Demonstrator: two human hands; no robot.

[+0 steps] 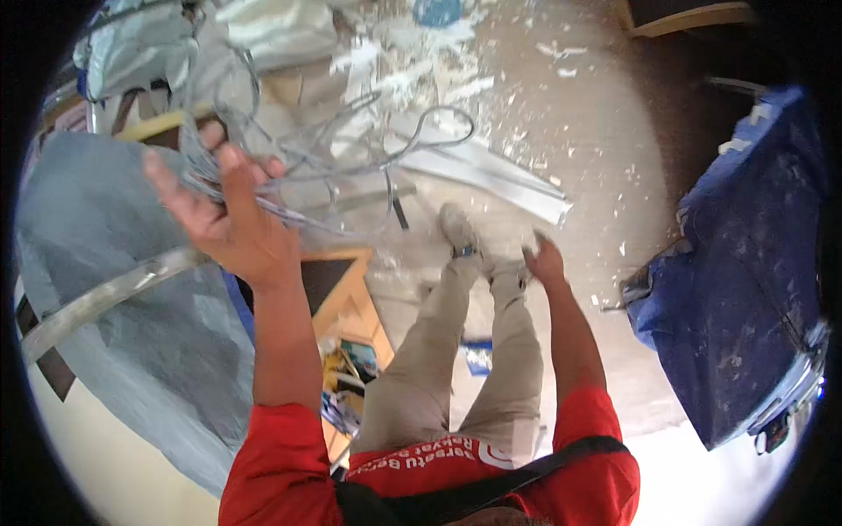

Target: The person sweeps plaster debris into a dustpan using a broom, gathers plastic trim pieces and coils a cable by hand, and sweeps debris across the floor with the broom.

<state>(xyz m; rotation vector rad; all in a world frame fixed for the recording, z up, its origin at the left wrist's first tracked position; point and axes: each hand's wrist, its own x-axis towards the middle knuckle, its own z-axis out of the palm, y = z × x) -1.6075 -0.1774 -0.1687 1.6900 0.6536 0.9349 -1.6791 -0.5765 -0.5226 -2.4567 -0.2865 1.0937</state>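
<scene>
My left hand (pixel 232 215) is raised at the left with a loose bundle of thin grey cable (pixel 285 167) looped through its fingers and thumb. Loops of the cable spread to the right over the floor. My right hand (pixel 545 261) hangs low near my shoes, with its thumb and a finger apart and nothing seen in it. Beyond it, long white trim pieces (pixel 491 171) lie on the floor.
White scraps (pixel 438 74) litter the floor (pixel 605 131). A grey sheet (pixel 132 228) drapes at the left beside a wooden piece of furniture (pixel 355 302). Dark blue covering (pixel 737 280) stands at the right. A brown-edged object (pixel 693 19) is at the top right.
</scene>
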